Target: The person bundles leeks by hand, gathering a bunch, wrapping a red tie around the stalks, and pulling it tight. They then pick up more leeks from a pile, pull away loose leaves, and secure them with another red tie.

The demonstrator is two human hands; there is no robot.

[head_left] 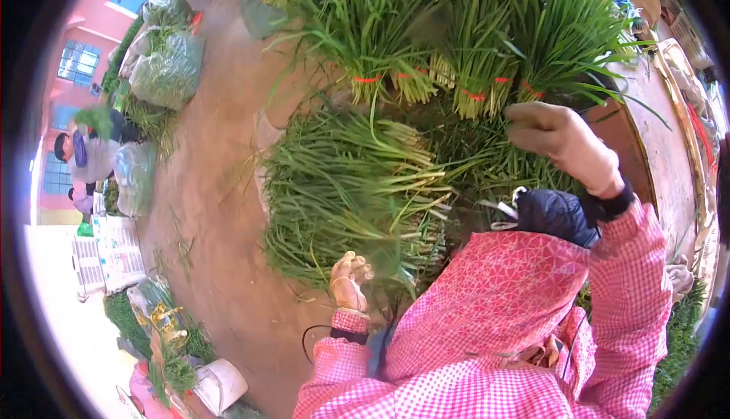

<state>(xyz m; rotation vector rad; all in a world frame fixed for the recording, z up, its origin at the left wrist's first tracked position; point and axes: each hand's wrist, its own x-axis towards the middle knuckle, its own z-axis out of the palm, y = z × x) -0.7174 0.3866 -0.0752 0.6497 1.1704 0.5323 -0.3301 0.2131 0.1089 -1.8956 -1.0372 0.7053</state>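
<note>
My left hand [350,280], in a pale glove, hovers at the near edge of a loose pile of long green garlic chives [342,183]. Its fingers are loosely curled, with a gap to the thumb, and no object shows in it. On the right, my right hand [559,141], gloved too, is raised near the cut ends of the tied chive bundles [475,54]. Fingers and thumb are apart, with nothing visible between them; the fingertips are a little blurred. Orange-red bands [367,79] circle the bundles near their stem ends.
Pink patterned cloth [494,290] and a dark blue quilted thing [559,217] lie between my arms. Stuffed plastic bags [167,69] stand at the left. Another person [99,149] is beyond them. A white bucket [220,385] and a white crate [118,248] sit lower left.
</note>
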